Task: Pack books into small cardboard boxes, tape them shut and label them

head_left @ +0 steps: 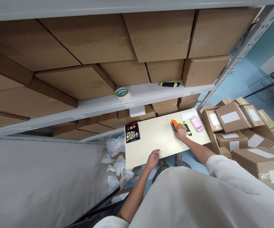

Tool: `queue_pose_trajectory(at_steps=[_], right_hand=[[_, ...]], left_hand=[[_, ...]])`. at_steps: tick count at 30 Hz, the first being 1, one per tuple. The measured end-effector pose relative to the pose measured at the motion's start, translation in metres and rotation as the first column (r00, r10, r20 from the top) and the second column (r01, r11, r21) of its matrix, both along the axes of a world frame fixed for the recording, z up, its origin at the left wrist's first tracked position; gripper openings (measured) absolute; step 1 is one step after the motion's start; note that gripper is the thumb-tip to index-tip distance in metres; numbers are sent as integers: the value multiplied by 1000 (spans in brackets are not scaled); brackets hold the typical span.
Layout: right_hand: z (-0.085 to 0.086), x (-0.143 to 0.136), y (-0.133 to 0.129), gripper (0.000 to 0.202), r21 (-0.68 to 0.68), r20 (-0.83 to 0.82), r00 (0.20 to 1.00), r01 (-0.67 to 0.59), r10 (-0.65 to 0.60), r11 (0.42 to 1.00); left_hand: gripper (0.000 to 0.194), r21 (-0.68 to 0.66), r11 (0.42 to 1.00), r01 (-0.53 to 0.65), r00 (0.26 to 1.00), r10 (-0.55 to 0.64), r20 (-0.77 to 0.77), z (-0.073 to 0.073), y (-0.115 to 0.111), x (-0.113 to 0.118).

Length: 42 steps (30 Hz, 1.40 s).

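My right hand [180, 133] is closed around an orange-and-blue tape dispenser [175, 123] on the right part of a cream tabletop [148, 148]. Fingers cover much of it, and a yellow-green curved part shows beside them. Just right of that hand lies a black-and-yellow utility knife [187, 129]. Near the table's front edge, my left hand [153, 158] holds nothing, its fingers loosely bent and apart. A black booklet [132, 132] with red characters and a grid lies at the table's left end. A pink blurred item [196, 123] is at the right end.
Metal shelving [148, 93] packed with cardboard boxes [160, 34] rises behind the table. A tape roll [123, 94] and another utility knife [169, 84] lie on its ledge. Labelled parcels [229, 120] fill a large carton at right. Crumpled white wrapping [119, 167] lies at left.
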State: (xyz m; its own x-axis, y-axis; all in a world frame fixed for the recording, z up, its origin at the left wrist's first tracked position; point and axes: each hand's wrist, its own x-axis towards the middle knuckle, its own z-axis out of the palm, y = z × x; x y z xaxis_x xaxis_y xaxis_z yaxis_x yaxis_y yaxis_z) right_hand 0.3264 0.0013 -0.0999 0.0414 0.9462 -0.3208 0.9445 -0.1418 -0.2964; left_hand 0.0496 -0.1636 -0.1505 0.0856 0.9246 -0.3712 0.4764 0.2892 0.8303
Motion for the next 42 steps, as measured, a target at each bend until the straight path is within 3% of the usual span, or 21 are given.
queue_pose_trajectory(at_steps=[9,19,23,27,35,42], right_hand=[[-36,4,14,37,-18,2,998,56,-56,998],[-42,3,25,43,-42,3,992,129,-129,991],[-30,-1,20,42,46,21,993,119,-120,992],[-5,-16,8,34,129,10,999,32,-33,991],[37,-84,-13,28,133,-93,972,-204,218,970],[51,-135,-28,23,158,-176,867,-442,466,883]], left_hand=[[35,-13,1000,8,999,-8,-38,2,-11,-4],[36,-13,1000,21,998,-22,-51,11,-13,-24],[35,8,1000,7,999,-6,-41,9,-13,-32],[33,63,998,-12,999,14,-29,5,-4,-39],[35,178,980,-83,996,79,30,18,31,-54],[35,213,948,-235,972,231,45,22,11,-70]])
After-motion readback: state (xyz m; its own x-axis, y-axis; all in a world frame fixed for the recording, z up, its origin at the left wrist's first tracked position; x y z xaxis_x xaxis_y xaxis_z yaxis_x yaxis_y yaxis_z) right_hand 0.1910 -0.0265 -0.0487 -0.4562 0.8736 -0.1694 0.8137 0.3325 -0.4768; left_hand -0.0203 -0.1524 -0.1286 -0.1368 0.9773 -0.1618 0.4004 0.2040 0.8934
